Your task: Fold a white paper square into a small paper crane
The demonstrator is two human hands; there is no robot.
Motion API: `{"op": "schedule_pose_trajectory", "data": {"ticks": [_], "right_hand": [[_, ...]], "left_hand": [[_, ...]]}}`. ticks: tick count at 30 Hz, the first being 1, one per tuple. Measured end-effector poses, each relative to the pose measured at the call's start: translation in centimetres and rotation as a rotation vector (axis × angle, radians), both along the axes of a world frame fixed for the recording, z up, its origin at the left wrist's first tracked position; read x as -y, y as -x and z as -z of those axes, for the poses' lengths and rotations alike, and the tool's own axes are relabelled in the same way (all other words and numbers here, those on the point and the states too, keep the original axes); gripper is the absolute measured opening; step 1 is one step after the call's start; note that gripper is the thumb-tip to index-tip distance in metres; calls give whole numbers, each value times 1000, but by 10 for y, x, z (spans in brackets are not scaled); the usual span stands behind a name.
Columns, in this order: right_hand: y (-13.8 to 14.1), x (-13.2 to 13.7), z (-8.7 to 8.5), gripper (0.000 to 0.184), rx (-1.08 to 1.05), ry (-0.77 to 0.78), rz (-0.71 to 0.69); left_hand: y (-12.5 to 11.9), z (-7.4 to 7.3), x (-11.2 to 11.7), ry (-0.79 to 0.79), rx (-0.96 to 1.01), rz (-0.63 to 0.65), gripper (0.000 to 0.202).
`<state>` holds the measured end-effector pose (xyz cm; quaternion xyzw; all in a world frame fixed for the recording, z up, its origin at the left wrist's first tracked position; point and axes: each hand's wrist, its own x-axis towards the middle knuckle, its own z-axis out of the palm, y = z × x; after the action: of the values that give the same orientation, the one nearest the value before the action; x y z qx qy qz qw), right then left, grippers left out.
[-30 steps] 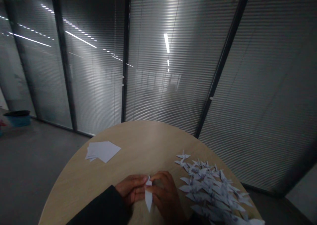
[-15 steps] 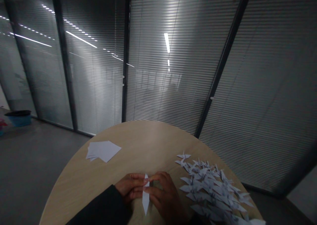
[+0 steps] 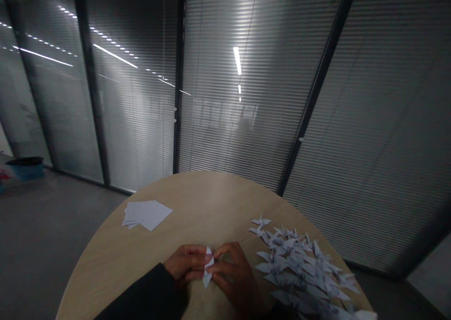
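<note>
Both of my hands meet at the near edge of a round wooden table (image 3: 197,202). My left hand (image 3: 185,265) and my right hand (image 3: 232,275) pinch a small folded white paper piece (image 3: 207,272) between their fingertips. The piece is narrow and pointed, held just above the tabletop. A dark sleeve covers my left forearm. To the right of my right hand lies a heap of several folded paper cranes (image 3: 299,270).
A small stack of flat white paper squares (image 3: 146,214) lies on the table's left side. Behind the table stand glass walls with closed blinds and dark frames. A dark bin with a blue base (image 3: 26,167) sits on the floor at far left.
The paper piece between my fingers has become shorter; its long lower point no longer hangs down. My hands have stayed in the same spot.
</note>
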<state>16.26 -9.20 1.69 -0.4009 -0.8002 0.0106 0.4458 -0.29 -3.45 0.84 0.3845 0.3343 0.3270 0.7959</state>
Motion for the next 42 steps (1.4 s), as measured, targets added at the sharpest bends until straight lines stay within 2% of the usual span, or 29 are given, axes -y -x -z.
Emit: {"op": "schedule_pose_trajectory", "data": {"ticks": [4, 14, 26, 31, 38, 42], "right_hand": [[2, 1, -1, 10, -69, 18, -3], [5, -1, 3, 10, -170, 97, 64], [7, -4, 12, 24, -262, 161, 81], [7, -7, 16, 22, -301, 172, 99], [8, -6, 16, 21, -448, 375, 178], [5, -10, 22, 19, -501, 465, 150]], "left_hand": [[-1, 0, -1, -22, 23, 14, 32], [-2, -13, 7, -28, 13, -27, 32], [-4, -10, 5, -53, 9, -99, 32], [-6, -11, 5, -82, 3, -108, 31], [-8, -5, 2, -104, -10, -153, 31], [-8, -6, 2, -127, -22, -152, 32]]}}
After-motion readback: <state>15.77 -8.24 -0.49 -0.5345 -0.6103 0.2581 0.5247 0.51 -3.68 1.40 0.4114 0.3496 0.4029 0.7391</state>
